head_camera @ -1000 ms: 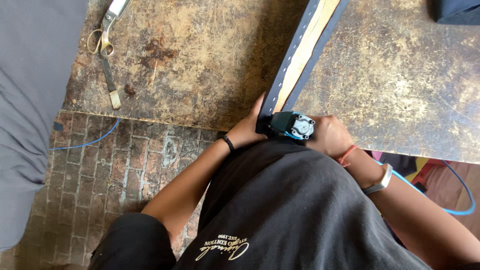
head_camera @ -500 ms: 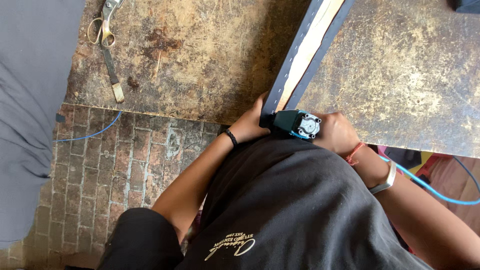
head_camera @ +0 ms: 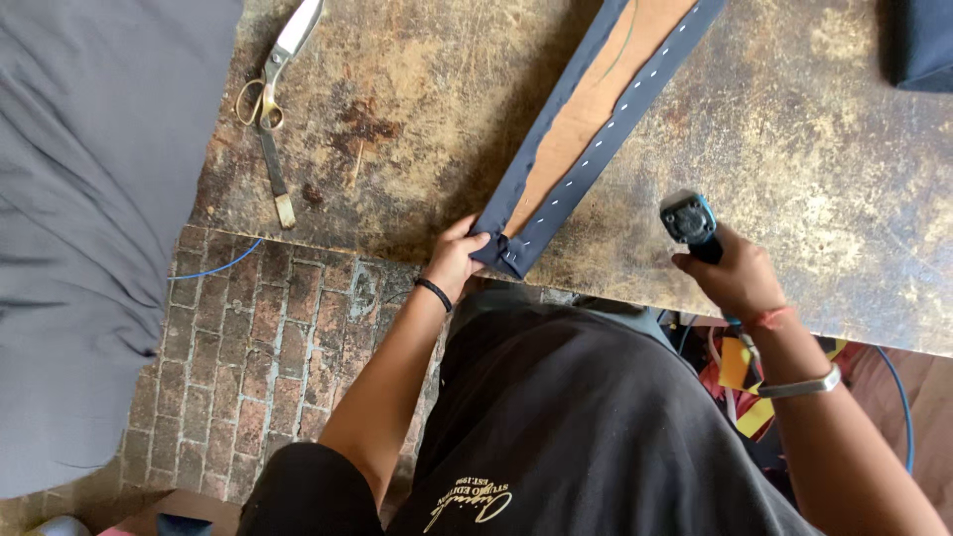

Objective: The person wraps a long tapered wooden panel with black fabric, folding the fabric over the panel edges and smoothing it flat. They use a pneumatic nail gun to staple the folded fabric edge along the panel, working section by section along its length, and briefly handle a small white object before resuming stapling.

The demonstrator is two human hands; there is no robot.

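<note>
Head view: left hand [head_camera: 459, 260] pinches the near end of the dark fabric strip [head_camera: 586, 129] at the worktable [head_camera: 417, 119] front edge — fingers closed on the folded corner. Right hand [head_camera: 740, 278] is wrapped around a small blue power tool [head_camera: 689, 218], just right of the strip. Keeping the strip taut and flat would probably serve best — scissors [head_camera: 270, 74] lie toward the far left corner.

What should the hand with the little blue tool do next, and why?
Probably bring the small blue handheld power tool in the right hand back to the long dark-blue fabric strip. The tool sits off to the strip's right, while the left hand pinches the strip's near end at the edge of the worn wooden table.
</note>
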